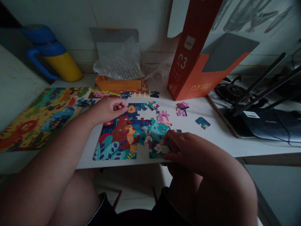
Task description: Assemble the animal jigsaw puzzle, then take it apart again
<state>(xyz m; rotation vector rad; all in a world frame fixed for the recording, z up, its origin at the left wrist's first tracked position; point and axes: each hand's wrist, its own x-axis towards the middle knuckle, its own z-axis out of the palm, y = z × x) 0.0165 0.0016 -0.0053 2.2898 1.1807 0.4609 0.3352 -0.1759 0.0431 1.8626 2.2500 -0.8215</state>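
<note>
A partly assembled jigsaw puzzle (131,135) with a bear, a rabbit and blue leaves lies near the table's front edge. It has a gap at its lower edge and another near the top. My left hand (113,108) rests at its upper left corner, fingers curled in, with nothing visible in them. At the lower right edge, my right hand (178,144) has thumb and fingers closed around a puzzle piece that they mostly cover. Loose puzzle pieces lie beyond: a blue-green one (153,105), purple ones (182,110) and a dark blue one (202,122).
On the left lies a yellow animal puzzle (30,122). A blue and yellow jug (56,56) leans behind it. Bubble wrap (117,62) fills an orange box (117,84) at the back. A tall orange carton (195,75) stands right of it, near a black router (270,122) and gas burner (231,89).
</note>
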